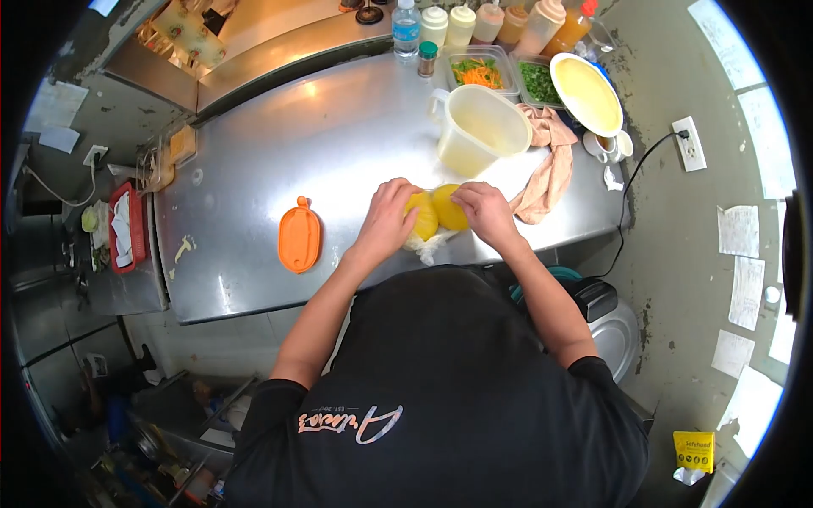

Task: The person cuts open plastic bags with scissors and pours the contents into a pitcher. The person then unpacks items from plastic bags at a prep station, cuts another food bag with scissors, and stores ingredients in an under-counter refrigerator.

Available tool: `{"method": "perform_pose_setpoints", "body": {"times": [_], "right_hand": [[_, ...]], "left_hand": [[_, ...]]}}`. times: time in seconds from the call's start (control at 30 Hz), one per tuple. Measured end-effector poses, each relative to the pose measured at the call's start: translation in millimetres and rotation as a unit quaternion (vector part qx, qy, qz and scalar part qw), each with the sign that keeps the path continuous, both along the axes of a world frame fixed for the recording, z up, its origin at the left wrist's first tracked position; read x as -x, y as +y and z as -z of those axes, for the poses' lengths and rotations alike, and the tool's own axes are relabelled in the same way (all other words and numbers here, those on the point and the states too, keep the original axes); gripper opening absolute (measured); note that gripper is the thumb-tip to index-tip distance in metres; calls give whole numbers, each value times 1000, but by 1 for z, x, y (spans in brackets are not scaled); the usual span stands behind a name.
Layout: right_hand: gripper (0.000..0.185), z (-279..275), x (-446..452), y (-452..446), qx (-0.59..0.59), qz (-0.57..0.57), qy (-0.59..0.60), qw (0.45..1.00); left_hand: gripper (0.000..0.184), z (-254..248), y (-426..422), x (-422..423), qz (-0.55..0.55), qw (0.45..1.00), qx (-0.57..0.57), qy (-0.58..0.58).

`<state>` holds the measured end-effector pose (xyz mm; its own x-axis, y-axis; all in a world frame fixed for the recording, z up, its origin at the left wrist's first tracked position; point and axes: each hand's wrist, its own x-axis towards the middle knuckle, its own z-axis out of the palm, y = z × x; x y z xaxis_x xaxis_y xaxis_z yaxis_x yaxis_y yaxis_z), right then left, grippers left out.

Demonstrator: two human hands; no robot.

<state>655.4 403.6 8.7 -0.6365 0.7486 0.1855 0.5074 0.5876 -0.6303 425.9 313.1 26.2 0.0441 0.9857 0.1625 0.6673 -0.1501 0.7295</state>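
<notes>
Two rounded yellow pieces sit side by side near the table's front edge, partly on a crumpled clear plastic bag. Curled over the left yellow piece is my left hand, its fingers closed on the upper side. My right hand grips the right yellow piece by its upper right side. Just behind them stands a translucent pitcher, open at the top. An orange lid lies on the metal table to the left.
A pinkish cloth lies right of the pitcher. Squeeze bottles, a water bottle, vegetable containers and a yellow oval lid line the back. A red basket is at far left; a black cable hangs right.
</notes>
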Motion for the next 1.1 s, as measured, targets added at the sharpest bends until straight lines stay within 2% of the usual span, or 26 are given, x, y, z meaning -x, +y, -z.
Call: {"method": "perform_pose_setpoints", "body": {"times": [0.17, 0.27, 0.53, 0.7, 0.8, 0.83, 0.93, 1.07, 1.1], "right_hand": [[17, -9, 0, -7, 16, 30, 42, 999], [18, -31, -1, -13, -28, 27, 78, 996], [25, -120, -1, -5, -66, -15, 153, 986], [14, -181, 5, 16, -118, -48, 135, 983], [10, -208, 10, 38, -177, -65, 147, 971], [9, -219, 12, 43, -190, -67, 141, 969], [8, -235, 18, 60, -196, -52, 148, 968], [11, -230, 25, 82, -121, -46, 151, 980], [12, -232, 27, 83, -141, -51, 156, 976]], "left_hand": [[40, 28, 33, -22, 102, 995, -5, -20], [37, 18, 46, -29, 143, 987, -6, -69], [35, -60, 55, -21, 180, 937, 94, -286], [33, -109, 70, -15, 194, 933, 42, -302], [36, -131, 93, -12, 216, 885, 79, -404], [40, -136, 101, -7, 231, 863, 123, -432], [42, -150, 122, -2, 251, 867, 84, -422], [40, -149, 136, -1, 222, 881, 49, -414], [42, -150, 139, 2, 214, 897, 47, -385]]}}
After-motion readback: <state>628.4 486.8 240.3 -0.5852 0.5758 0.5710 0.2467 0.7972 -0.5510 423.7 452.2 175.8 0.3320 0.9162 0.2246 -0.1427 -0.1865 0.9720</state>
